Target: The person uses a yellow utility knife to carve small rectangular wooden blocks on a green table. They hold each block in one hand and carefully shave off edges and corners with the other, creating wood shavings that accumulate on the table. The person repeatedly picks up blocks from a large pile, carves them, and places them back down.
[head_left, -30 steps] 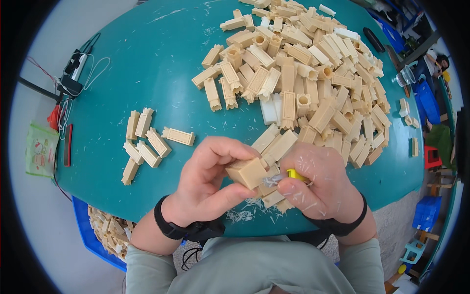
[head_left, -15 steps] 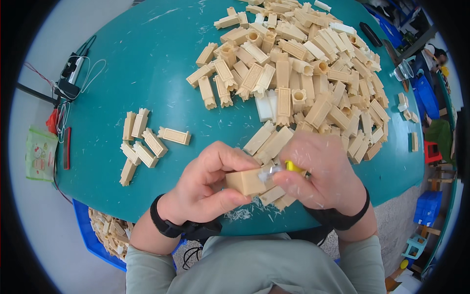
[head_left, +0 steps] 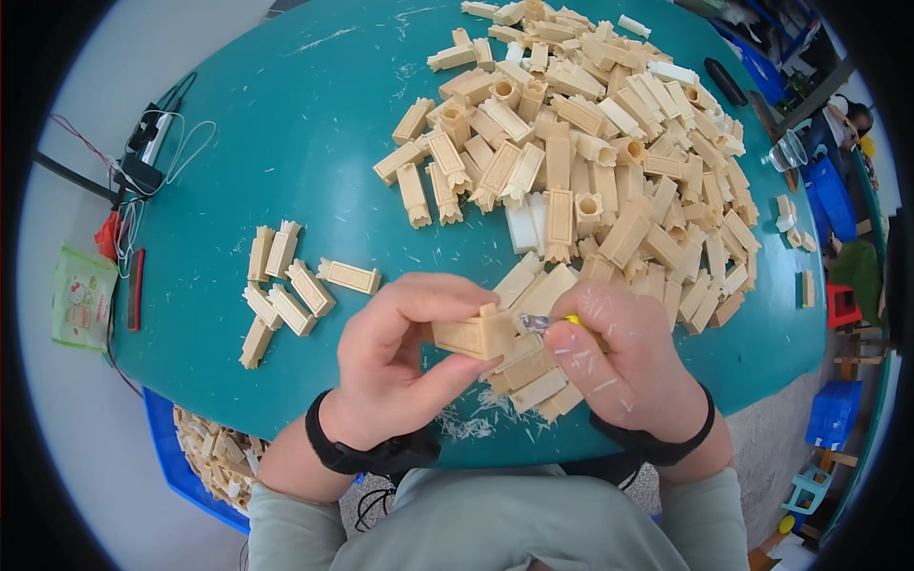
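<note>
Between the thumb and fingers of my left hand (head_left: 390, 357) is a beige plastic block-shaped piece (head_left: 468, 336), hollow-looking and with a framed panel on one side. My right hand (head_left: 624, 366) is closed round a knife (head_left: 536, 324) with a yellow handle, most of it hidden in the fist. Its short metal blade is at the right edge of the piece. Under and behind my hands lie several more beige pieces (head_left: 539, 390), and pale shavings (head_left: 471, 419) are scattered on the table just below the held piece.
A large heap of similar beige and white pieces (head_left: 581, 114) covers the far right of the green table (head_left: 314, 143). A small group (head_left: 309, 290) lies to the left. A blue bin (head_left: 176, 457) of pieces stands below the left edge. A power strip (head_left: 148, 143) and cables sit at far left.
The held piece is turned so that its end faces more toward me. The knife blade has drawn back to the right and now shows clearly instead of blurred.
</note>
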Action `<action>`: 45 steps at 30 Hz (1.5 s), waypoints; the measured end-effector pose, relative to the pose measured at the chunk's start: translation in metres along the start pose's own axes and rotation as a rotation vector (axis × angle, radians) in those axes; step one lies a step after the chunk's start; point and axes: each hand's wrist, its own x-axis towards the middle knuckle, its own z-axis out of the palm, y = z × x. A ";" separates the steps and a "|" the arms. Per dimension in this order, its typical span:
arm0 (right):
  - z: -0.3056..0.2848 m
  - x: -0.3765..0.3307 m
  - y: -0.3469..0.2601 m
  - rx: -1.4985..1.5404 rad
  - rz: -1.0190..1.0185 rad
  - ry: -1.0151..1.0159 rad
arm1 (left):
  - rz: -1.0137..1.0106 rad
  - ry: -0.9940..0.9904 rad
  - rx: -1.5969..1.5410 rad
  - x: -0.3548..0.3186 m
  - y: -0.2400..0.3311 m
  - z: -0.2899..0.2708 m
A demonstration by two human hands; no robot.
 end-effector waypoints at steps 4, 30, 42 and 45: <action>0.007 -0.001 0.001 -0.033 -0.027 0.012 | 0.126 0.064 0.243 -0.001 -0.001 0.000; 0.002 0.006 0.004 0.171 0.181 0.008 | -0.489 0.264 -0.456 0.012 -0.001 -0.007; 0.007 0.001 0.013 0.281 0.047 -0.019 | -0.636 -0.070 -0.687 0.009 0.006 -0.001; 0.005 0.002 0.010 0.304 0.044 -0.043 | -0.619 -0.108 -0.691 0.008 0.005 -0.002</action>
